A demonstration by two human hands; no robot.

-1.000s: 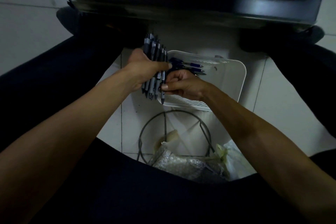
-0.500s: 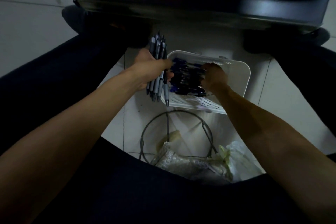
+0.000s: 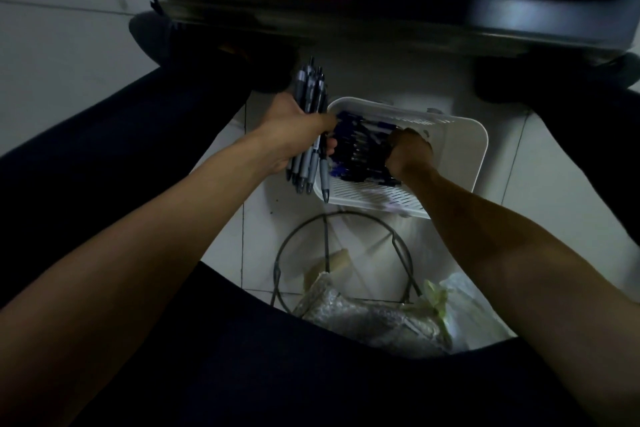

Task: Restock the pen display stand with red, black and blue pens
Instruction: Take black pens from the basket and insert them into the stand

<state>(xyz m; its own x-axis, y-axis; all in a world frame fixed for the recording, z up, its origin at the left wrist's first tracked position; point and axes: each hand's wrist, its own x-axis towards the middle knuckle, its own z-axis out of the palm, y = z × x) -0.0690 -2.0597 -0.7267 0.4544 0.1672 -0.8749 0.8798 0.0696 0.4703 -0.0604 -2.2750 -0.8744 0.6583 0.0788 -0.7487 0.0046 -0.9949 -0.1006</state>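
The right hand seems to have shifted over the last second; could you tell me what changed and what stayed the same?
The right hand left the bundle of pens in the left hand and went right into the white basket, where it now rests on the loose pens; whether it grips any cannot be told. The left hand kept its bundle; basket and wire bin stayed put.

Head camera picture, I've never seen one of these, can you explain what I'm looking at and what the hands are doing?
The camera is worn on a person's head and looks down at their own two arms; there is no machine. The person's legs in dark trousers fill the sides. The left hand grips a bundle of grey pens. The right hand reaches into a white slotted basket on the tiled floor, over a pile of blue pens; whether it grips any is hidden. Nearer the person stands a wire bin with a plastic bag.
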